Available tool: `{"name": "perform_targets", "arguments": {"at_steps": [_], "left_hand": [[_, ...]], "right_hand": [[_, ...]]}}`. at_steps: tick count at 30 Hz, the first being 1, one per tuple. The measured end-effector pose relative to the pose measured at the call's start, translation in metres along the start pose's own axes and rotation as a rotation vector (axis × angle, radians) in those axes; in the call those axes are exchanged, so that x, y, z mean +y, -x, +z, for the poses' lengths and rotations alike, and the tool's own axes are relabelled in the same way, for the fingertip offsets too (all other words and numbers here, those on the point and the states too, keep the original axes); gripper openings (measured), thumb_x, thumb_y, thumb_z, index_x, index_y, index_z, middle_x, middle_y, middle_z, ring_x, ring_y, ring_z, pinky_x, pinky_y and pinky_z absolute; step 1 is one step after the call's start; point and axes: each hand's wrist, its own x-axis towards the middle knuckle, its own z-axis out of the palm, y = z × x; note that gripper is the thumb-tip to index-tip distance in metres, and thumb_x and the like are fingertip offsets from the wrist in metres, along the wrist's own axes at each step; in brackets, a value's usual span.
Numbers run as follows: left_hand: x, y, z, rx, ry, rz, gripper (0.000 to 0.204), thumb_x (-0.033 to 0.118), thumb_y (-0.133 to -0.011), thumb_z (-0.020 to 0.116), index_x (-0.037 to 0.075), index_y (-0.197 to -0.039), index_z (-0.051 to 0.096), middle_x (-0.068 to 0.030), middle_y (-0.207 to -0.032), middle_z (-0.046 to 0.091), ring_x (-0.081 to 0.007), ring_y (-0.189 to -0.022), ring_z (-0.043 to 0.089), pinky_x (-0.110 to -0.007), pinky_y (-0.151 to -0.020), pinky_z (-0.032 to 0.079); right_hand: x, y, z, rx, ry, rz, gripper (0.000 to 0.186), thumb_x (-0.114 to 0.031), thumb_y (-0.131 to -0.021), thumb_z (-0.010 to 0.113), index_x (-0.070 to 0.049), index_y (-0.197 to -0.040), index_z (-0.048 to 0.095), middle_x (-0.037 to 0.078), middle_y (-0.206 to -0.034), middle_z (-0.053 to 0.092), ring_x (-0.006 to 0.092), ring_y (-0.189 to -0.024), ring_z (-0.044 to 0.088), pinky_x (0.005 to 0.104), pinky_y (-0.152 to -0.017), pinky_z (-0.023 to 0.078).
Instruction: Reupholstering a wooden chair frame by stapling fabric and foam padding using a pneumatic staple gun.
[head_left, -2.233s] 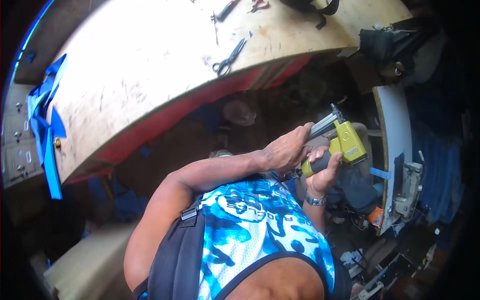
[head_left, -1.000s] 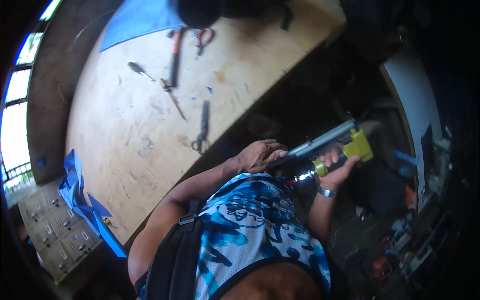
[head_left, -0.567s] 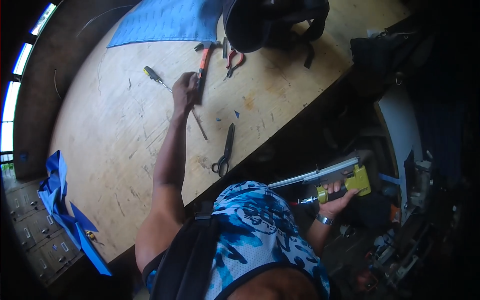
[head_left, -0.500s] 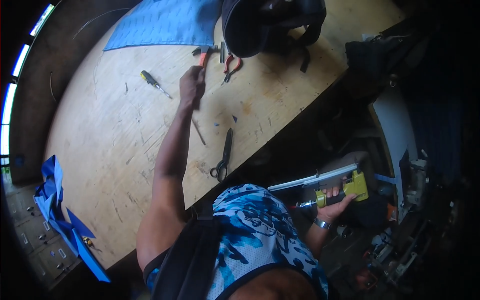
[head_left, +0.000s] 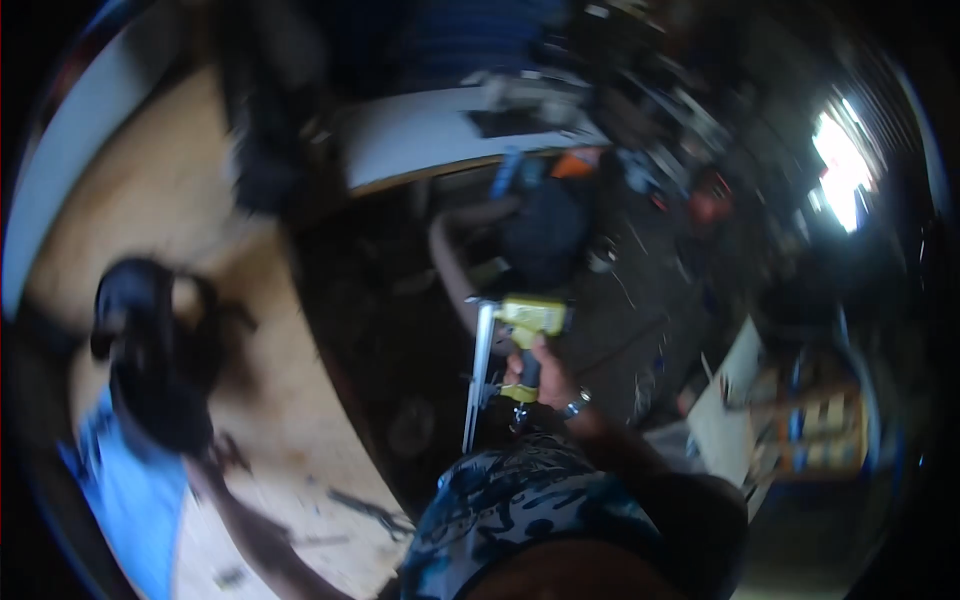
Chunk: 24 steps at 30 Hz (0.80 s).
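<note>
"The room was dim from where I sat, with a bright opening (head_left: 845, 180) far over on the right and a white surface (head_left: 400, 150) across the back. What did you get of the near side?"

"A wooden surface (head_left: 310, 410) on the left, badly smeared in my feed. I made out a black bag (head_left: 150, 350) on it, a blue sheet (head_left: 130, 500) just beside the bag, and dark scissors (head_left: 365, 510) near the edge."

"And the hands?"

"The right hand (head_left: 550, 378) I had clearly enough: fingers curled around the dark grip (head_left: 531, 370) of a yellow nail gun (head_left: 530, 315), a watch (head_left: 577, 404) just behind. The left hand (head_left: 200, 468) was stretched over the wooden surface, near the bag and the sheet. It was too blurred for me to tell whether it was spread or pinching something."

"Where was the nail gun, then?"

"In front of the patterned shirt (head_left: 540, 510), clear of the wooden surface. I saw its silver rail (head_left: 481, 360) along the left side, its lower end near the shirt."
</note>
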Motion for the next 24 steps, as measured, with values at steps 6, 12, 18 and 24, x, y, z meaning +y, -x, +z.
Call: {"name": "perform_targets", "arguments": {"at_steps": [6,12,18,24], "left_hand": [[-0.042,-0.3,0.089,0.349,-1.128,0.157,0.025,0.025,-0.098,0.067,0.002,-0.089,0.071,-0.0087,-0.084,0.07,-0.0206,-0.073,0.066,-0.033,-0.066,0.054],[0.142,-0.427,-0.028,0.618,-1.44,-0.251,0.014,0.022,-0.097,0.062,0.009,-0.1,0.067,-0.0057,-0.086,0.067,-0.0167,-0.079,0.066,-0.034,-0.073,0.054],[0.351,-0.421,-0.269,0.63,-3.331,0.13,0.013,0.013,-0.096,0.063,0.006,-0.106,0.063,-0.0072,-0.094,0.065,-0.0155,-0.085,0.063,-0.032,-0.076,0.053],[0.57,-0.467,-0.483,0.672,-3.943,-0.261,0.021,0.009,-0.097,0.065,0.003,-0.117,0.061,-0.006,-0.105,0.067,-0.0163,-0.09,0.066,-0.033,-0.08,0.059]], "right_hand": [[0.008,0.005,-0.019,0.041,-0.059,-0.077,0.049,-0.046,-0.102,0.058,-0.001,-0.122,0.055,0.005,-0.076,0.061,0.0172,-0.063,0.063,0.0335,-0.063,0.054],[0.008,0.014,-0.062,0.061,-0.144,-0.15,0.04,-0.043,-0.103,0.058,-0.004,-0.111,0.057,0.005,-0.076,0.063,0.0178,-0.065,0.065,0.0334,-0.063,0.055],[-0.038,0.052,-0.183,-0.07,-0.28,-0.197,0.034,-0.039,-0.104,0.057,-0.008,-0.116,0.056,0.006,-0.081,0.062,0.0191,-0.068,0.065,0.0354,-0.065,0.055],[-0.088,0.147,-0.302,-0.19,-0.349,-0.412,0.047,-0.044,-0.102,0.058,-0.007,-0.129,0.052,0.007,-0.084,0.061,0.0196,-0.07,0.063,0.0363,-0.068,0.055]]}}
